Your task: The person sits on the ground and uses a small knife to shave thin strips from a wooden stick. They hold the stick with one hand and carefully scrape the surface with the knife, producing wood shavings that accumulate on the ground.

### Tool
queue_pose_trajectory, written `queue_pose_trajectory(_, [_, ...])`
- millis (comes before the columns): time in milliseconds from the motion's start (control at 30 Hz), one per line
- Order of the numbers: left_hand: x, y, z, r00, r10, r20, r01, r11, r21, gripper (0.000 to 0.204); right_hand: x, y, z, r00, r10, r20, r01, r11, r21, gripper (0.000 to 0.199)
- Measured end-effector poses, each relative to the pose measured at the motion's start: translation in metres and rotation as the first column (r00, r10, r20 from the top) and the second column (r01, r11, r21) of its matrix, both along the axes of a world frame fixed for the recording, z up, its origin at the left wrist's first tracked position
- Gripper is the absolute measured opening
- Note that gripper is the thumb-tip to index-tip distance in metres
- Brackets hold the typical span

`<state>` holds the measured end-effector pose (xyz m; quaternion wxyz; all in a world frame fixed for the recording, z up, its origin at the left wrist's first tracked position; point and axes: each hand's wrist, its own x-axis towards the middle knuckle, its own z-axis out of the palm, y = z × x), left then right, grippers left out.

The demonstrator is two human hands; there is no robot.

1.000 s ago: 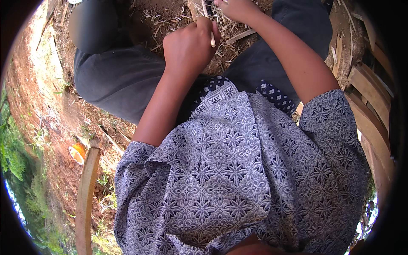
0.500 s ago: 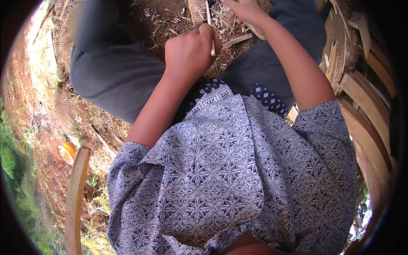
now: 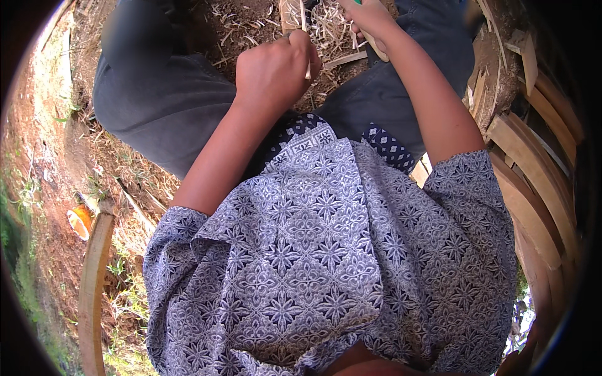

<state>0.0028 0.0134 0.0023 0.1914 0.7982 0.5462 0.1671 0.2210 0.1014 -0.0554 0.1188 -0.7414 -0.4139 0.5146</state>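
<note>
My left hand [image 3: 276, 70] is closed in a fist around a thin pale wooden strip [image 3: 303, 20], whose short end pokes out below the fingers. The strip runs up past the top edge of the view, beside a flat piece of wood [image 3: 290, 17] on the ground. Up to the right, my right hand [image 3: 371, 20] grips a tool with a long wooden handle [image 3: 378, 51]. A bit of green shows at the top of that hand. The tool's working end is out of view, so its kind is unclear.
Curly wood shavings [image 3: 335, 25] litter the soil between my dark-trousered legs [image 3: 169, 106]. Several curved boards [image 3: 533, 182] are stacked at my right. On the left stand a post-like piece of wood [image 3: 94, 288] and an orange round object [image 3: 79, 222].
The view has shifted slightly. My right hand has moved a little up relative to the strip, and green now shows at it. The dark part beside it is no longer visible. Both grips hold.
</note>
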Motion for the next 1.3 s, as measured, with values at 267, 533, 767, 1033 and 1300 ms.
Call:
queue_pose_trajectory(267, [-0.003,0.003,0.001,1.000,0.002,0.007,-0.001,0.999,-0.049,0.024,-0.016,-0.027,-0.021,0.973,0.202,0.112,-0.219,0.960,0.173,0.020])
queue_pose_trajectory(533, [-0.005,0.003,0.001,1.000,0.024,-0.011,-0.025,0.999,-0.047,0.026,-0.030,-0.057,0.011,0.968,0.226,-0.110,-0.241,0.960,-0.144,0.025])
queue_pose_trajectory(767, [-0.006,0.000,0.003,0.997,0.043,-0.061,-0.049,0.995,-0.087,0.027,-0.009,-0.043,0.067,0.975,0.161,-0.152,-0.187,0.968,-0.170,0.026])
queue_pose_trajectory(1033, [-0.006,0.002,0.005,0.999,0.032,-0.023,-0.034,0.995,-0.092,0.027,-0.029,-0.027,0.027,0.905,0.413,0.100,-0.424,0.891,0.162,0.021])
queue_pose_trajectory(1300, [0.000,0.000,0.004,1.000,0.011,0.002,-0.010,0.995,-0.100,0.028,-0.022,-0.018,-0.025,0.869,0.383,0.313,-0.472,0.834,0.288,0.019])
